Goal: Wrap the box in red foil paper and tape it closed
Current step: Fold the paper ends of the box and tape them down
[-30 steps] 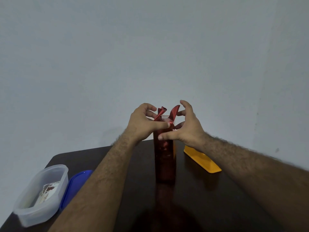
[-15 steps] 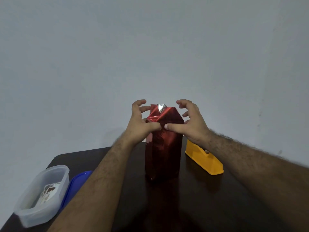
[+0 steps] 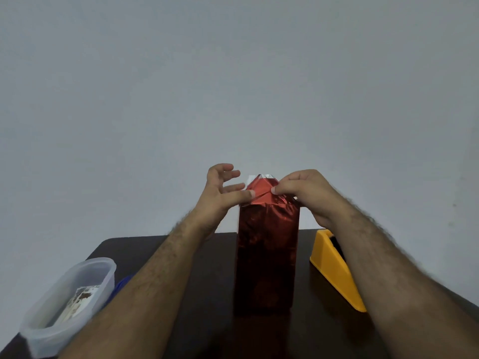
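Head view: a tall box wrapped in shiny red foil paper (image 3: 267, 255) stands upright mid-surface. Left hand (image 3: 220, 195) has a wide grip, thumb pressing the top fold; right hand (image 3: 303, 193) pinches the folded flap. Letting go could spring the unsealed fold open, or tip the box toward the yellow wedge-shaped tape dispenser (image 3: 334, 270).

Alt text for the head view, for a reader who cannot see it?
Both hands, left and right, fold red foil over the top of an upright wrapped box on a dark table, between a clear plastic container and yellow tape dispenser.
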The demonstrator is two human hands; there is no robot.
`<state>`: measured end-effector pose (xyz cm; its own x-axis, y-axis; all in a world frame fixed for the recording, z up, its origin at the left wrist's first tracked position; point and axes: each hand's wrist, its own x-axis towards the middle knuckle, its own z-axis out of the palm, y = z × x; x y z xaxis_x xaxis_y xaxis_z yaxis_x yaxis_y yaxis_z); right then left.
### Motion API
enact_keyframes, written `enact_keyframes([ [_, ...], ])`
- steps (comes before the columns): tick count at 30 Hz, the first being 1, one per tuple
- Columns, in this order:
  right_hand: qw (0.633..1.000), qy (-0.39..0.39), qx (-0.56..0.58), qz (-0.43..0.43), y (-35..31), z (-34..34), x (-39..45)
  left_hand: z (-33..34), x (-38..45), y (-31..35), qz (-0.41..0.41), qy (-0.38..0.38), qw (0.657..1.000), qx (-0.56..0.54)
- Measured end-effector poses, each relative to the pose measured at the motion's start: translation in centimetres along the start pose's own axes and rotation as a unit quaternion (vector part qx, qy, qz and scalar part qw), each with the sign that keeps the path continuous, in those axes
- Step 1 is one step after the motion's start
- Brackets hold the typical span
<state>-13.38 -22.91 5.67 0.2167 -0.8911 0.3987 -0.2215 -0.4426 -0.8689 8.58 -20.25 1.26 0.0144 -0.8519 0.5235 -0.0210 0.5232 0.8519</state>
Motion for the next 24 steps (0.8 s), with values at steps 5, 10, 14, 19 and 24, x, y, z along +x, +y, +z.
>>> enact_keyframes([
  [5,0.999,0.011,0.039,0.036,1.3,0.1,1.2,-0.2,0.5,1.9,0.052,0.061,0.989,0.125],
  [10,0.998,-0.016,0.031,0.057,1.0,-0.5,2.3,0.7,0.1,4.1,0.013,0.006,0.986,0.168],
  [14,0.996,-0.053,0.052,0.055,0.2,-0.9,1.8,1.8,-0.1,5.0,-0.013,0.003,0.984,0.177],
  [19,0.995,-0.069,0.047,0.058,-0.4,-1.1,1.2,2.5,0.0,5.3,-0.027,0.018,0.986,0.166],
  [24,0.995,-0.058,0.068,0.037,-0.5,-1.9,0.9,2.6,0.1,5.4,-0.053,0.029,0.991,0.116],
])
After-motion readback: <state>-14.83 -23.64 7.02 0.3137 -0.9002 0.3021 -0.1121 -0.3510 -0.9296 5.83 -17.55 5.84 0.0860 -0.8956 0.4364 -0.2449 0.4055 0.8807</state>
